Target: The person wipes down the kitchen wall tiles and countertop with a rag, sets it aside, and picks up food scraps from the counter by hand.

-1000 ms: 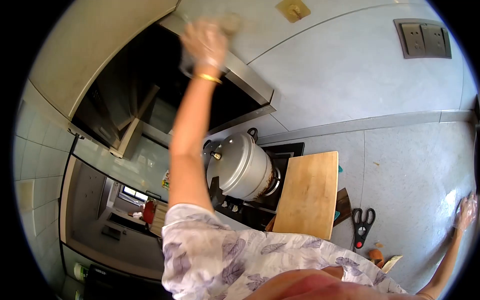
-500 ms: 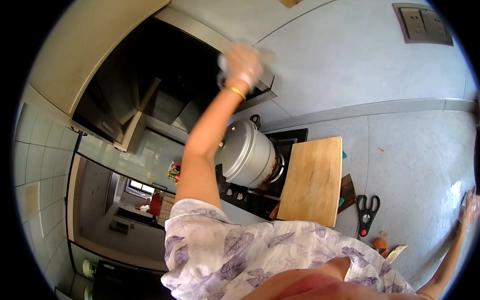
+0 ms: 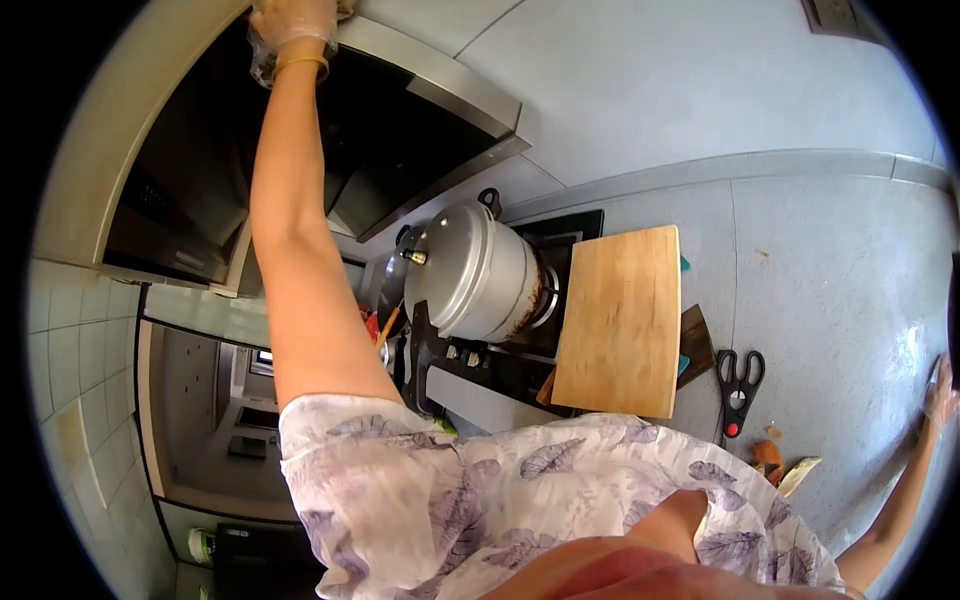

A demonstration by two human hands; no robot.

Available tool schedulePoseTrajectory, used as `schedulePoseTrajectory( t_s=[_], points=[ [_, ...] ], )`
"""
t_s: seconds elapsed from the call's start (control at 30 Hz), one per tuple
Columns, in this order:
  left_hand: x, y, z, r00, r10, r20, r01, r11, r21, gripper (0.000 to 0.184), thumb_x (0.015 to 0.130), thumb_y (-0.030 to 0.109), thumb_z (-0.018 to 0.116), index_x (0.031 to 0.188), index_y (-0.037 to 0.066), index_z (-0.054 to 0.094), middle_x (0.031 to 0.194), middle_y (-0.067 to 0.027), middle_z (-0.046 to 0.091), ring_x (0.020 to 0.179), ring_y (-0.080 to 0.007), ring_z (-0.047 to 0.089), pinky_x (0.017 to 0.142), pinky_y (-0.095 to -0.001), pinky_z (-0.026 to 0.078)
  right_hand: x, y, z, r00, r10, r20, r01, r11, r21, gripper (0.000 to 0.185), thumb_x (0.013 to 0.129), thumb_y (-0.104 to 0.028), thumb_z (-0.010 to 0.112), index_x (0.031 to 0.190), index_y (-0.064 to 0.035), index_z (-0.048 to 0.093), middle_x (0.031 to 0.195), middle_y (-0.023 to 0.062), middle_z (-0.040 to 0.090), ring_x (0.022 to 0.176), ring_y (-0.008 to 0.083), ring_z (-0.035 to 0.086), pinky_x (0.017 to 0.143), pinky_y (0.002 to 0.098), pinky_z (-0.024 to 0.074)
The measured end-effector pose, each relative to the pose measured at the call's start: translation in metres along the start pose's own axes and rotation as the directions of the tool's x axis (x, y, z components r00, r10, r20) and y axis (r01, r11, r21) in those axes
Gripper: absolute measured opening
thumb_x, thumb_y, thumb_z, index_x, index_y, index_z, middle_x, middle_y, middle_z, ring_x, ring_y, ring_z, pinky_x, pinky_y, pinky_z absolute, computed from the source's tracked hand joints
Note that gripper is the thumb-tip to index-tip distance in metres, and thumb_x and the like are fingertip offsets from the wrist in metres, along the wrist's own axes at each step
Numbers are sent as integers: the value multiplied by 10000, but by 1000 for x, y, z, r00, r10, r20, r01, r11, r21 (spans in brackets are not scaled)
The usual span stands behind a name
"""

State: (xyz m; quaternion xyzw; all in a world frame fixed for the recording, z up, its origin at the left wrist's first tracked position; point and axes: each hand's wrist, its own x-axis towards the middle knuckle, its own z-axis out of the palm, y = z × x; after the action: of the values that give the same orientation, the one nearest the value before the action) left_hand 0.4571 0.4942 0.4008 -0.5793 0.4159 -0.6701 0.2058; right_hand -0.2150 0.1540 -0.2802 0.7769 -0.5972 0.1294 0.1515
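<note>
My left hand (image 3: 298,22), in a clear plastic glove, reaches up to the top of the dark range hood (image 3: 390,110). Its fingers are closed around what looks like a cloth (image 3: 346,9), of which only a small brownish edge shows. The frame's top edge cuts off part of that hand. At the far right my right hand (image 3: 941,395), also gloved, rests on the grey counter (image 3: 840,290) with its fingers stretched out, partly lost at the dark rim of the view. It seems to hold nothing.
A large silver pressure cooker (image 3: 470,275) stands on the gas stove (image 3: 535,345) below the hood. Beside it lies a wooden cutting board (image 3: 622,320). Black-handled scissors (image 3: 738,393) and orange-brown scraps (image 3: 768,460) are on the counter. A wall socket (image 3: 845,20) is at top right.
My left hand has moved up and to the left along the hood. The view has shifted slightly. My right hand stays on the counter.
</note>
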Motion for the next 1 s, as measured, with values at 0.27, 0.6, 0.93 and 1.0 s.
schedulePoseTrajectory(
  t_s=[0.27,0.6,0.93,1.0],
  points=[
    [-143,200,-19,849,316,423,-221,940,-258,126,674,209,642,703,105,707,732,-128,675,723,-305,646,701,-402,491,-4,4,1,1000,-22,18,22,1000,-22,515,945,-402,413,1332,-72,502,1355,164,504,1257,326,462,1055,447,348],
    [-209,323,-46,582,-82,809,788,300,-537,277,678,32,541,927,11,659,878,-260,651,876,-361,637,823,-402,491,-7,18,3,1000,-23,11,23,999,-31,524,948,-425,410,1328,-77,508,1350,167,507,1258,328,460,1055,456,345],
    [-257,330,-32,-214,-336,917,380,-894,-239,461,880,42,361,1330,75,263,1202,-212,494,987,-381,560,666,-546,590,-10,40,7,999,-40,14,41,994,-102,533,951,-447,407,1324,-81,513,1345,171,510,1260,330,457,1055,464,343],
    [-220,318,-43,-228,-318,920,362,-905,-223,383,870,15,368,1250,63,360,1203,-180,494,944,-343,559,747,-520,581,-11,45,7,999,-39,25,41,993,-107,535,952,-452,406,1323,-82,514,1345,172,511,1260,330,457,1055,466,342]
  ],
)
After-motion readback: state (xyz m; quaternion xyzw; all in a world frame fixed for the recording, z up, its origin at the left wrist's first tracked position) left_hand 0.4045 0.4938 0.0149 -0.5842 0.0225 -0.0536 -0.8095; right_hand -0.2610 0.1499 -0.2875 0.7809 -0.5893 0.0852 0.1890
